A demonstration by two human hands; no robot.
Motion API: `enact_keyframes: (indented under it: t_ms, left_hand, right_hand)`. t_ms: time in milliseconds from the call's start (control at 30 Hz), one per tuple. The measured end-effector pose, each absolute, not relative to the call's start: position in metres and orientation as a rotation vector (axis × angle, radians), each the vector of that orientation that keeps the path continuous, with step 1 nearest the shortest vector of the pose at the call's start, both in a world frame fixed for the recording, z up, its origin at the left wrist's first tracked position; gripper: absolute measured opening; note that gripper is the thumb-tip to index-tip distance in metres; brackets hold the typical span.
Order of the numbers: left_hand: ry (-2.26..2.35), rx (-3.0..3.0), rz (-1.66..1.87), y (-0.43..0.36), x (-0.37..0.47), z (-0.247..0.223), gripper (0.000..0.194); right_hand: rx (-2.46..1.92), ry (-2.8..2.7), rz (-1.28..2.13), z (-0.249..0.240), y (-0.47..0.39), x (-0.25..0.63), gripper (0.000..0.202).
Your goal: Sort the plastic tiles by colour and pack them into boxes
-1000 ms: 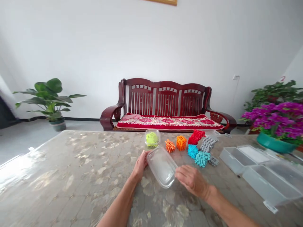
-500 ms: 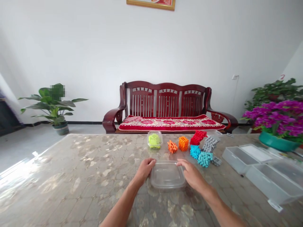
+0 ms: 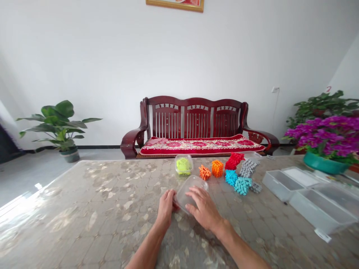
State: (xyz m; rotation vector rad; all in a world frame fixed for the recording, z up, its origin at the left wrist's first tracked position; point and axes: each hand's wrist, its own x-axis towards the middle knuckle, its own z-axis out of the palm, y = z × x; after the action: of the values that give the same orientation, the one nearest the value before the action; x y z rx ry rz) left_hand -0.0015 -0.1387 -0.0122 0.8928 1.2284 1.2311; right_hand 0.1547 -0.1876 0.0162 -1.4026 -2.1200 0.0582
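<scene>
A clear plastic container [image 3: 182,195] is tilted up over the near middle of the table. My left hand [image 3: 166,206] is closed on its left edge. My right hand [image 3: 202,207] lies against its right side with the fingers stretched and apart. Beyond it stands a small clear tub [image 3: 191,158] holding lime-green pieces [image 3: 183,165]. To the right are two orange block clusters [image 3: 204,172] and a red cluster [image 3: 234,160]. Near those sit a blue cluster [image 3: 231,177], a teal one [image 3: 242,185] and grey ones [image 3: 248,168].
Translucent plastic boxes [image 3: 311,209] stand on the table's right side. Behind them is a teal pot [image 3: 322,163] of purple flowers. A patterned cover lies over the table [image 3: 84,209]. A wooden bench [image 3: 196,116] and a potted plant [image 3: 60,127] stand beyond.
The container has gone from lying flat between both hands to tilted and turned leftward. My right hand has shifted left from its edge onto its face, with fingers spread.
</scene>
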Motion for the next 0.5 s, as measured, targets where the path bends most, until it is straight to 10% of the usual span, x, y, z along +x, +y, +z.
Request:
enact_keyframes:
  t_ms: [500]
  left_hand:
    - [1.114,1.036,1.026,-0.136,-0.003,-0.021,0.028]
  right_hand:
    - [-1.464,-1.921,-0.268,-0.004,-0.187,0.112,0.013]
